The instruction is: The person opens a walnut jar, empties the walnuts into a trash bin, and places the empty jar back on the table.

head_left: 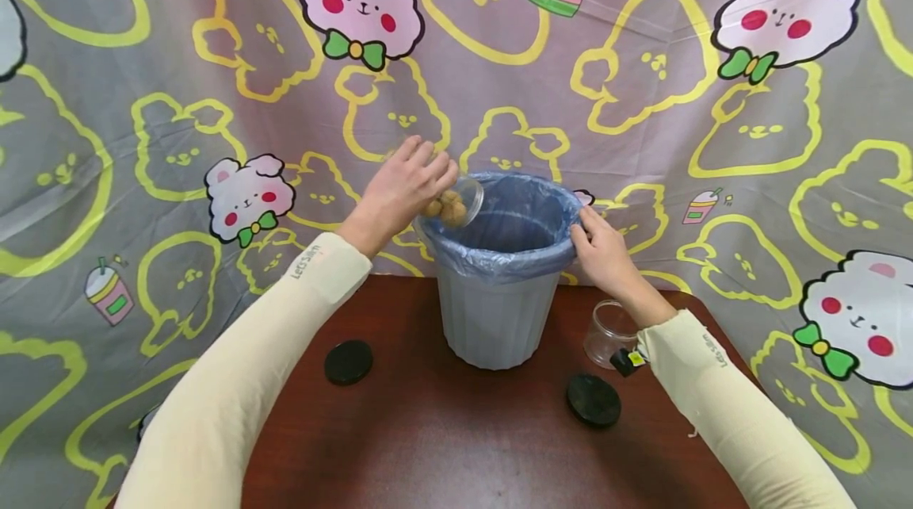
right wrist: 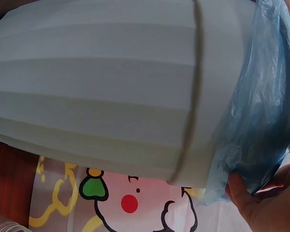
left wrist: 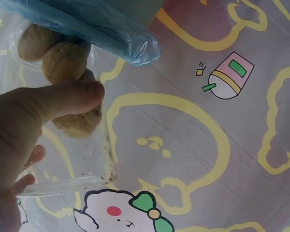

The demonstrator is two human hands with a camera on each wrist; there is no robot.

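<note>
My left hand (head_left: 403, 188) holds a clear jar (left wrist: 87, 166) tilted over the left rim of a grey trash bin (head_left: 499, 315), its mouth toward the bin's inside. Several walnuts (left wrist: 64, 63) lie in the jar, bunched toward its mouth in the left wrist view. A blue plastic bag (head_left: 492, 263) lines the bin and folds over its rim. On the opposite side, my right hand (head_left: 602, 251) grips the rim through the bag, thumb (right wrist: 239, 191) pressed on the outside. The bin's bottom is hidden in the head view.
Two black round lids lie on the brown table (head_left: 442, 438), one lid (head_left: 348, 361) at left, the other lid (head_left: 594, 399) at right. A second clear jar (head_left: 606, 334) stands near my right forearm. A patterned curtain (head_left: 499, 81) hangs close behind the bin.
</note>
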